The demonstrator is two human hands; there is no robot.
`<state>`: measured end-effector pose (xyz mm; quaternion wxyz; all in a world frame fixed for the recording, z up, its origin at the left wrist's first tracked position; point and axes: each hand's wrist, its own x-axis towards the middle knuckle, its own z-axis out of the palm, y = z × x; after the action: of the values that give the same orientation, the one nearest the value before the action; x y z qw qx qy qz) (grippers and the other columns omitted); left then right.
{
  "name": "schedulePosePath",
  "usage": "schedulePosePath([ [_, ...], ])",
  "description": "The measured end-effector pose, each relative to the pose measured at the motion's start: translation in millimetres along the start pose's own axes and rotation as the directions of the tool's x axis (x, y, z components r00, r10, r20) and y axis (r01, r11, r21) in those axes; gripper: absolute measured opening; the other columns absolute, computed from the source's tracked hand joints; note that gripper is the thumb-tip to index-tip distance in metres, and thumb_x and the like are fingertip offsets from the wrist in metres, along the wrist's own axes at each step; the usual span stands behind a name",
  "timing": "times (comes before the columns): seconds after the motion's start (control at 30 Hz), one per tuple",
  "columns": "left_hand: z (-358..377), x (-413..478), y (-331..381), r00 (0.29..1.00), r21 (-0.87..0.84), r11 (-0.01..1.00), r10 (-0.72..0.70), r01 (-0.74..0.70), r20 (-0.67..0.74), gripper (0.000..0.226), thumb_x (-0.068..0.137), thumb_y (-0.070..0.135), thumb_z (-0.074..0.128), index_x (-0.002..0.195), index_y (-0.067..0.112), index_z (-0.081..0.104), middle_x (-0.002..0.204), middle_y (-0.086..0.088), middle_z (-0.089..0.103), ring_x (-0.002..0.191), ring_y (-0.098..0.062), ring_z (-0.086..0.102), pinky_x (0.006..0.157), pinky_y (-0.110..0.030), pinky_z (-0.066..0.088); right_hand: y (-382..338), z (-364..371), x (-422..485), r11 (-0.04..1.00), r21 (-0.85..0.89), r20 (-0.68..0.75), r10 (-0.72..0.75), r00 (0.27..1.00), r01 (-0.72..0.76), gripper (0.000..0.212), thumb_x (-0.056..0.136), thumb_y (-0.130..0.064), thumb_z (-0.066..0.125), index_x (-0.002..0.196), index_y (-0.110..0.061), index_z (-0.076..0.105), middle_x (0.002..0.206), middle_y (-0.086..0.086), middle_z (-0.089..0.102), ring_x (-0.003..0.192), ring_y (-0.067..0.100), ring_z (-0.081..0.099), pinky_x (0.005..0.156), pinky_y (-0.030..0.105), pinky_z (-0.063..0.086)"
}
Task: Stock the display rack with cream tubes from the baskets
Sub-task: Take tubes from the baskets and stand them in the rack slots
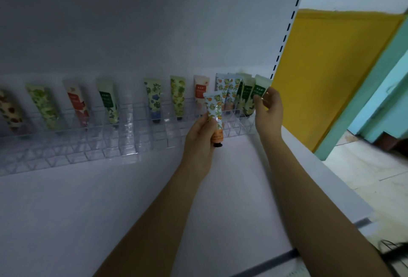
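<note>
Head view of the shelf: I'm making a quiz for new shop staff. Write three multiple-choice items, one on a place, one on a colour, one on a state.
1. Where along the clear rack is the green tube that the right hand holds?
A. left end
B. right end
C. middle

2. What colour is the cap of the orange-print tube in the left hand?
A. white
B. black
C. red

3. How is that orange-print tube placed?
A. standing in a slot
B. lying flat
C. held cap down in front of the rack

Key:
1 B: it is the last tube before the yellow wall.
2 B: the cap below the hand is black.
3 C: the left hand grips it, cap lowest.
</note>
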<state>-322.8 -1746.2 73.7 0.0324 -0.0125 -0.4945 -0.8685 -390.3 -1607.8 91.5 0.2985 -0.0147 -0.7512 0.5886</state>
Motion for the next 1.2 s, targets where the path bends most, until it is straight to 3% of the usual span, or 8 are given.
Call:
schedulePosePath([
  [0.2,1,-1,0,1.000,0.017,1.000,0.000,0.000,0.001,0.024,0.097,0.010,0.043,0.098,0.028,0.060,0.088,0.002,0.059,0.073,-0.008,0.052,0.054,-0.016,0.043,6,3,-2,0.997,-0.082,0.059,-0.002,0.998,0.007,0.037,0.096,-0.012,0.047,0.132,-0.006,0.044,0.110,-0.005,0.046,0.098,0.011,0.046,0.079,0.018,0.037],
  [0.33,1,2,-3,1.000,-0.008,1.000,0.006,-0.006,0.017,0.024,0.097,0.010,0.042,0.116,0.012,0.057,0.077,0.002,0.055,0.054,-0.001,0.049,0.049,-0.015,0.040,7,4,-2,0.992,-0.122,0.034,0.024,0.999,-0.020,0.043,0.094,-0.014,0.049,0.135,-0.006,0.040,0.123,0.007,0.049,0.110,0.019,0.047,0.089,0.027,0.039],
  [0.5,3,0,-1,1.000,0.007,1.000,-0.013,0.013,0.007,0.022,0.096,0.012,0.044,0.113,0.018,0.056,0.091,-0.001,0.061,0.068,-0.002,0.057,0.054,-0.015,0.045,-6,6,-9,0.919,-0.280,-0.113,-0.320,0.941,0.279,0.044,0.085,-0.018,0.051,0.124,0.002,0.049,0.121,0.020,0.049,0.112,0.032,0.047,0.094,0.035,0.037],
  [0.73,5,-4,-2,0.994,0.119,0.987,0.105,-0.104,-0.007,0.025,0.096,0.015,0.046,0.116,0.020,0.059,0.105,-0.003,0.066,0.088,-0.010,0.062,0.064,-0.018,0.049,-26,23,-42,0.980,-0.015,0.337,-0.181,0.924,0.197,0.034,0.086,-0.029,0.057,0.114,-0.011,0.056,0.087,-0.015,0.053,0.079,-0.002,0.053,0.067,0.005,0.040],
  [0.83,5,-4,-3,0.989,0.180,0.975,0.140,-0.132,-0.036,0.031,0.096,0.016,0.046,0.125,0.017,0.057,0.115,-0.007,0.065,0.096,-0.014,0.062,0.068,-0.020,0.049,-26,21,-40,0.992,0.068,0.385,-0.125,0.914,0.107,0.012,0.089,-0.015,0.059,0.100,-0.015,0.055,0.075,-0.014,0.052,0.068,-0.008,0.053,0.064,0.007,0.041],
  [1.03,9,-8,3,0.976,0.263,0.951,0.194,-0.163,-0.096,0.025,0.094,0.015,0.051,0.117,0.020,0.059,0.101,0.005,0.066,0.082,0.004,0.062,0.066,-0.007,0.046,-30,20,-40,0.989,0.105,0.359,-0.134,0.924,0.103,0.014,0.088,-0.010,0.059,0.101,-0.014,0.054,0.076,-0.012,0.054,0.067,-0.008,0.053,0.065,0.007,0.043],
  [1.13,7,-12,4,0.919,0.564,0.780,0.383,-0.269,-0.092,0.030,0.094,0.024,0.049,0.120,0.012,0.058,0.113,0.004,0.060,0.098,0.001,0.056,0.080,0.001,0.038,-36,14,-31,0.984,0.123,0.202,-0.149,0.968,0.126,0.012,0.090,-0.013,0.057,0.102,-0.012,0.054,0.077,-0.015,0.052,0.067,-0.008,0.051,0.063,0.009,0.041],
  [1.2,3,-11,-2,0.882,0.806,0.504,0.468,-0.312,0.049,0.046,0.089,0.033,0.037,0.127,0.011,0.053,0.129,0.000,0.053,0.120,-0.012,0.047,0.102,-0.013,0.031,-37,8,-24,0.981,0.126,0.099,-0.157,0.983,0.145,0.010,0.091,-0.013,0.056,0.100,-0.011,0.053,0.076,-0.015,0.050,0.065,-0.010,0.050,0.062,0.009,0.040],
])
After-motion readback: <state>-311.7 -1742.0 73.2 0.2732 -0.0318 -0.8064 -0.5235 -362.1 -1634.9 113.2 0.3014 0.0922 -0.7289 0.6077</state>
